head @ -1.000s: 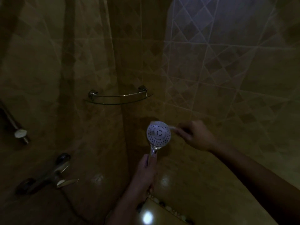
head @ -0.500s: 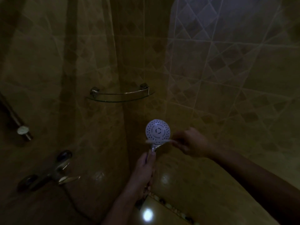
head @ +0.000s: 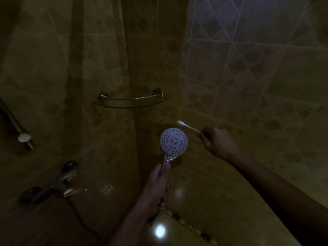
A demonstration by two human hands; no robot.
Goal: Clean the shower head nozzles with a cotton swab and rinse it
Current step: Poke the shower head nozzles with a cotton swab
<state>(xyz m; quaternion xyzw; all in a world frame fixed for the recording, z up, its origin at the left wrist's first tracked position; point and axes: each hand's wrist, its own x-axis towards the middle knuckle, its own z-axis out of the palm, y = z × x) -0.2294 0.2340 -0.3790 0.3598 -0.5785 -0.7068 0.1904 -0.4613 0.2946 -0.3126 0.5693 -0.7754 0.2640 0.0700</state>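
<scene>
Upright shower head [head: 174,142] in left hand [head: 158,185] — cotton swab [head: 189,126] slants up-left, apart.

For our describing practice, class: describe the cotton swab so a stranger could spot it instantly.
Find the glass corner shelf; below it the left hand holds a round white shower head. Just up-right of that, not touching it, the right hand pinches the cotton swab, the only thin white stick.

Glass corner shelf [head: 130,102] (chrome brackets), wall mixer tap [head: 58,183], tiled walls [head: 248,77]
</scene>
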